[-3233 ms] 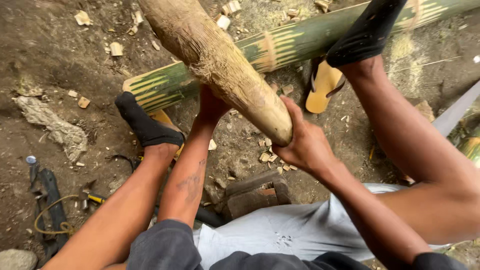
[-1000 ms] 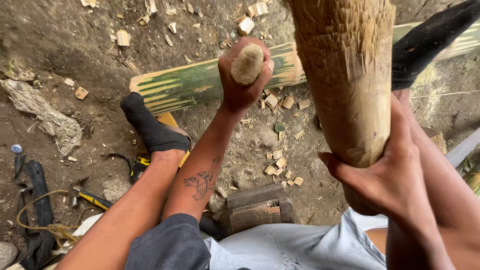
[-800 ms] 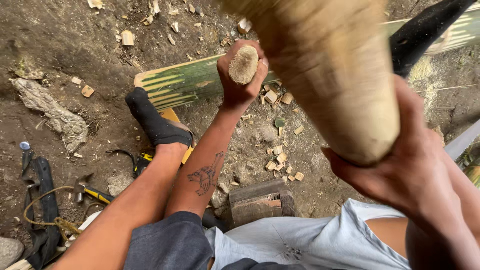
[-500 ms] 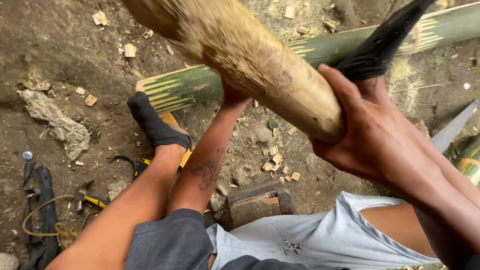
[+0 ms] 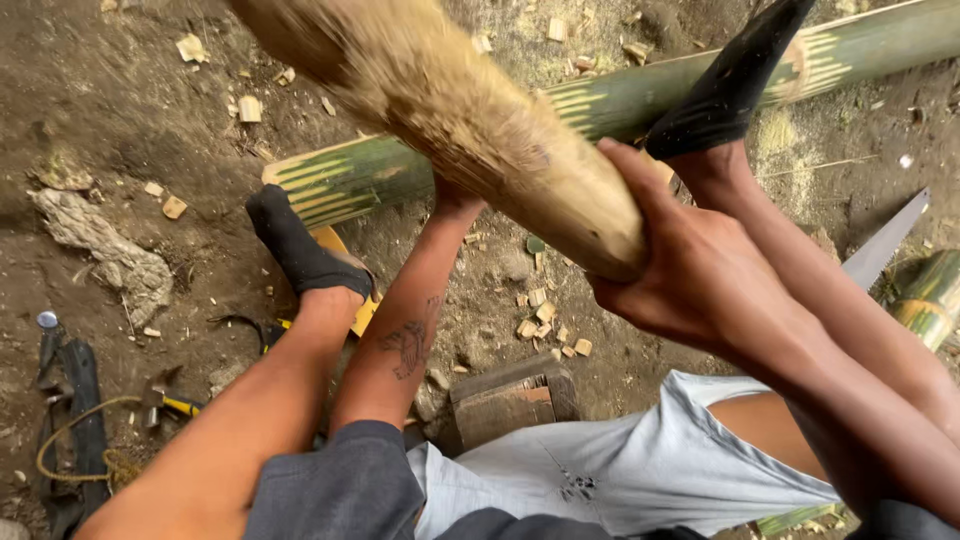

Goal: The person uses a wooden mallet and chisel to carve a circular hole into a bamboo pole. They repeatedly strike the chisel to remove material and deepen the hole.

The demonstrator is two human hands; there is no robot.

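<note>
Since half a second ago the thick stripped pole (image 5: 470, 120) has swung a little lower and nearer the camera, its blunt end now pressed into the palm of the right hand (image 5: 690, 270), whose fingers wrap up around that end in a full grip. It slants from the upper left down to the middle of the view, pale, fibrous and blurred. The left hand (image 5: 455, 200) reaches forward under it; the pole hides the hand from the wrist on, so whether its grip is open or closed cannot be told. The tattooed left forearm runs up from the grey sleeve.

Underfoot is bare, dark earth, outdoors or in a rough work yard, strewn with pale wood chips (image 5: 545, 325). A long green bamboo culm (image 5: 620, 100) lies across the ground, and both feet in black socks (image 5: 300, 250) rest against it, the left one on a yellow sandal (image 5: 345, 285). A wooden block (image 5: 505, 400) sits between the legs. At the right edge a hand saw blade (image 5: 885, 240) lies beside another green bamboo piece (image 5: 925, 295). At left lie a crumpled grey rag (image 5: 100, 245), a black strap (image 5: 75, 420) and a yellow cord (image 5: 70, 450)
</note>
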